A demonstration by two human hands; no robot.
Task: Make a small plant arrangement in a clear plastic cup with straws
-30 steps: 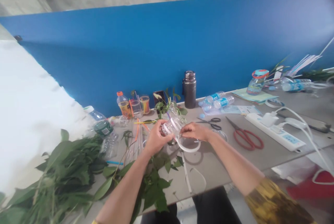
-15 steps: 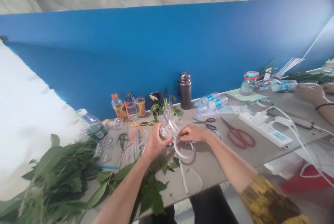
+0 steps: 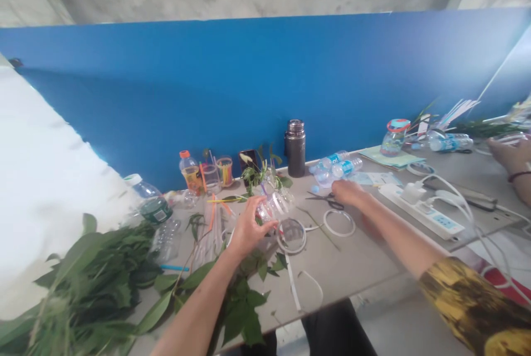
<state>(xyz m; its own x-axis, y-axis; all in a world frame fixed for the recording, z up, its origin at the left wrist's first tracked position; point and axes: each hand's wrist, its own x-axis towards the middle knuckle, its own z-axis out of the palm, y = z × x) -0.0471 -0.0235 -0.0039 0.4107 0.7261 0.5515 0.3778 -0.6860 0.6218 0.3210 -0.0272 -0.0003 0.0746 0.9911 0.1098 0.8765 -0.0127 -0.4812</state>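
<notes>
My left hand (image 3: pixel 250 227) is closed around a clear plastic bottle piece (image 3: pixel 271 208) with a white band of tape around it, held tilted just above the table. My right hand (image 3: pixel 349 192) reaches across to the black scissors (image 3: pixel 329 199), its fingers closed at the handles while the blades lie on the table. Below the bottle piece rests a roll of white tape (image 3: pixel 291 237), beside a second white ring (image 3: pixel 339 223). Leafy sprigs with a pale flower (image 3: pixel 251 171) stand behind my left hand.
Cut branches with large leaves (image 3: pixel 95 284) cover the left side. A dark thermos (image 3: pixel 296 148) stands by the blue partition (image 3: pixel 232 90). Water bottles (image 3: pixel 346 166) lie at the back. To the right are a white power strip (image 3: pixel 421 212) with cables and another person's hand (image 3: pixel 508 154).
My right hand has left the bottle piece and moved right to the black scissors. The tape roll now rests on the table. My left hand keeps its hold.
</notes>
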